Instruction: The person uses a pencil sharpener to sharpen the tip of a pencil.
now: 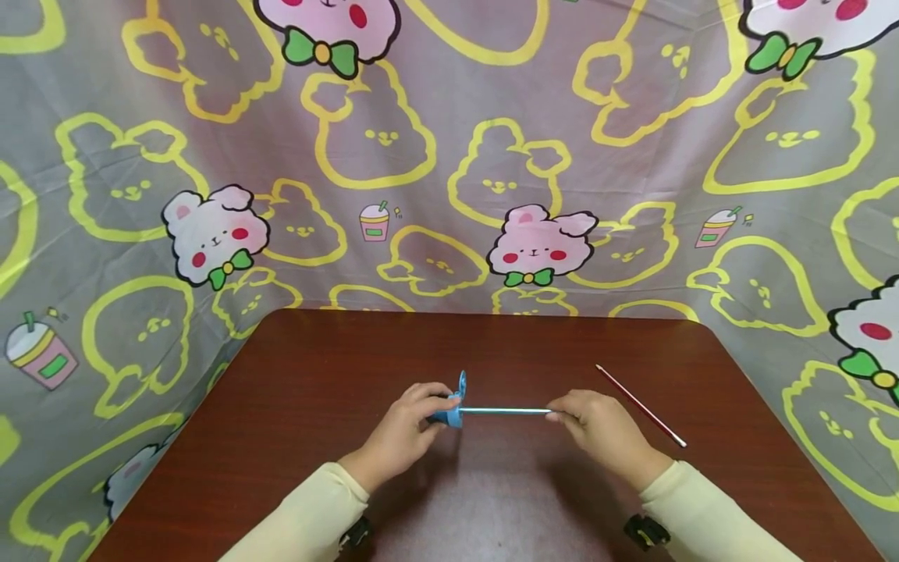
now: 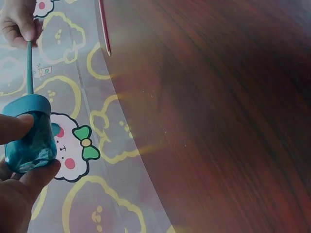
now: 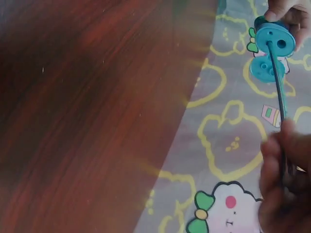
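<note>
A blue pencil sharpener point(image 1: 453, 417) with a see-through body point(image 2: 30, 143) is held in my left hand point(image 1: 407, 421), thumb on one side and fingers on the other. Its flip lid point(image 3: 265, 70) hangs open from the top. The face point(image 3: 278, 35) has holes of different sizes, and a slim blue pencil point(image 1: 502, 410) runs into one; its tip is hidden inside. My right hand point(image 1: 604, 428) pinches the pencil near its other end. Both hands are above the brown table, with the pencil roughly level between them.
A red pencil point(image 1: 641, 406) lies slantwise on the brown table point(image 1: 337, 351), beyond and to the right of my right hand. Patterned cloth point(image 1: 435, 101) with cartoon animals hangs behind the table and along both sides.
</note>
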`<state>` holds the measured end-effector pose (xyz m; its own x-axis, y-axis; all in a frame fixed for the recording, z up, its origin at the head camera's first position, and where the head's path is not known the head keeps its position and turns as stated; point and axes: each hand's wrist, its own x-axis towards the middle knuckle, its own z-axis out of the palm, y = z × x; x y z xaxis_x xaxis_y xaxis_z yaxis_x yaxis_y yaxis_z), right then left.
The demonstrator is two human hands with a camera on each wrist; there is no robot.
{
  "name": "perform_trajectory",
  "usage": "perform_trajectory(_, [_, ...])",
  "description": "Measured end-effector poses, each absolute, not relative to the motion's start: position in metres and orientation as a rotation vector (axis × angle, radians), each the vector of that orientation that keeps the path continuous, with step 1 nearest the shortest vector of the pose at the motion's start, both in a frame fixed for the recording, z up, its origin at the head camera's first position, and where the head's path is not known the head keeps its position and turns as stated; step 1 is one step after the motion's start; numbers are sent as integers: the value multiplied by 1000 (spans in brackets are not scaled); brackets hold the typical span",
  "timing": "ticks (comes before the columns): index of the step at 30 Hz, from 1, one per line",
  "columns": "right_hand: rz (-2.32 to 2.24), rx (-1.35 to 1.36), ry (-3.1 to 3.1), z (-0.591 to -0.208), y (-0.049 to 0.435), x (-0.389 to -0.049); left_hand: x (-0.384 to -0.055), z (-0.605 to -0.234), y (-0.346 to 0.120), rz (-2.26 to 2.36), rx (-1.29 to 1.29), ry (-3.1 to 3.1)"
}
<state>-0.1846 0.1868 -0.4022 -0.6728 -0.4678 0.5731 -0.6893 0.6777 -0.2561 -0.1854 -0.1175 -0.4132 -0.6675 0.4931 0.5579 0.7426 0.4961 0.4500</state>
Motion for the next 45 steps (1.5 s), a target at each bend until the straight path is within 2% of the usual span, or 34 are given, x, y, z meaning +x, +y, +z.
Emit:
perform_trajectory(4, [768,797,-2661,-400,188,-184,-186,-414,-117,-863,-1083,-2350])
perform_trajectory(8, [771,751,-2617,-401,186,-186,-186,-414,-116,-931,-1042,-2381])
perform_trajectory(16, [711,821,-2335,-406,183,-187,-186,-411,-117,-1130,-901,-2482])
perform_trajectory(21, [720,893,-2277,-407,186,-187,-184,-413,-118,-1074,-965,-2494])
perform_trajectory(25, [991,852,-2575,-404,190,-187,-186,-416,-118,-919,-1084,-2368])
perform_trajectory(30, [1326,594,-2878,-399,193,-188,-189,-418,-117,-847,-1146,-2247])
perform_trajectory(40, [762,801,-2435,-407,184,-188,-189,-414,-117,-1093,-940,-2459])
perform_trajectory(45, [590,900,-2263,-410,183,-190,-189,-415,-117,-1102,-948,-2485])
